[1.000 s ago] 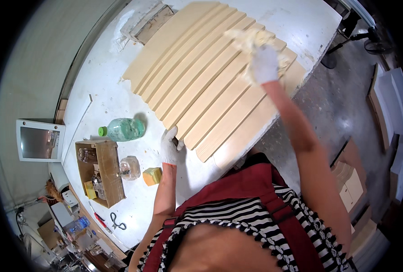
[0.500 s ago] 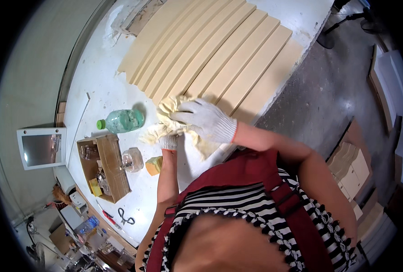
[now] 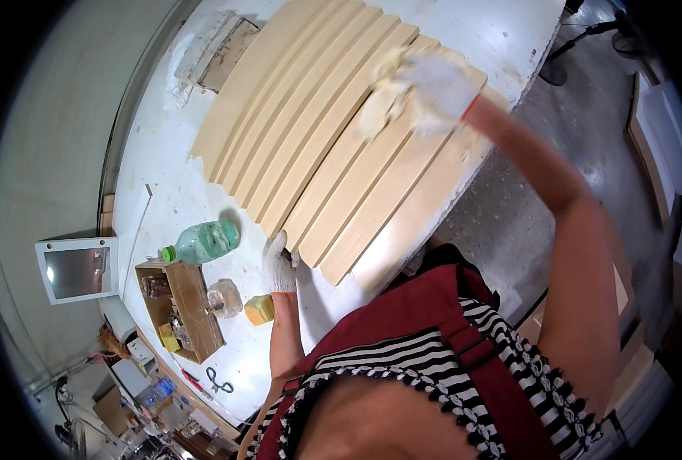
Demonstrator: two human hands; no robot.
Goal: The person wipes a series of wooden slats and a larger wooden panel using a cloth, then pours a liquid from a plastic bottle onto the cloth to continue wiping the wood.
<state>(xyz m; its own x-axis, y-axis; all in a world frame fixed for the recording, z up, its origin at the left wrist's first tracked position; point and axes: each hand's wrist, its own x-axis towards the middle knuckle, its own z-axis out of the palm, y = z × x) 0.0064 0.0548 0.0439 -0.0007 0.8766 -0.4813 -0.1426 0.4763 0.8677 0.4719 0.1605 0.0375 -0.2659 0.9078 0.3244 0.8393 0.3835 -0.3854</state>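
Pale wooden boards (image 3: 333,153) lie side by side in a slanting, overlapping row on the white table. My right hand (image 3: 440,88), in a white knit glove and blurred by motion, presses a bunched cream cloth (image 3: 387,103) onto the far part of the boards on the right. The cloth spreads out beyond the fingers. My left hand (image 3: 281,268), gloved too, is at the near end of a middle board, its fingers against the corner and end edge. Part of that grip is hidden by the glove.
Left of my left hand are a green-capped bottle (image 3: 207,242), a cardboard box (image 3: 195,307) of small things, a clear jar (image 3: 224,299) and a yellow-orange block (image 3: 259,310). Scissors (image 3: 219,381) lie nearer. The white table's (image 3: 529,65) edge runs along the right.
My right hand has carried the cloth away from my left hand, far and right over the boards. My left hand has let go of the cloth and moved to a board's near end.
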